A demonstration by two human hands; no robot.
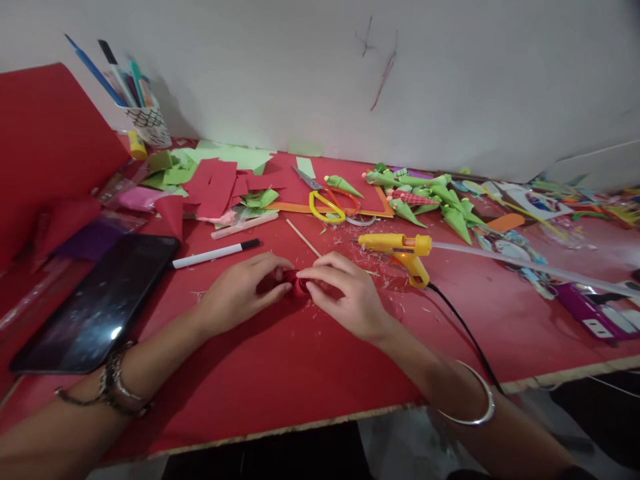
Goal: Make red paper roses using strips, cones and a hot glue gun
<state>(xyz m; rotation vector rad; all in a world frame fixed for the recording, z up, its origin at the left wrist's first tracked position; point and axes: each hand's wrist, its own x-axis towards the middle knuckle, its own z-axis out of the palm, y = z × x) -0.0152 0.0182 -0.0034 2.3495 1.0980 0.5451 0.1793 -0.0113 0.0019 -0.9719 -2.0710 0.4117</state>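
Between my two hands is a small piece of dark red paper (299, 287), curled or rolled, just above the red tabletop. My left hand (247, 288) pinches its left side with thumb and fingers. From the other side, my right hand (345, 293) grips it with thumb and forefinger. The fingers cover part of the paper, so its full shape is hidden. A thin wooden stick (303, 237) lies just beyond my hands. To the left is a white marker (216, 254) with a black cap. A yellow glue gun (395, 247) lies right of my right hand, a glue stick in its back.
A black phone (95, 300) lies at the left. Behind are scissors (327, 203), red paper strips (220, 190), green scraps (175, 170) and several green paper cones (455, 217). A cup (150, 123) holds pens. The glue gun's cord (465, 327) runs over the front edge near a purple power strip (595, 317).
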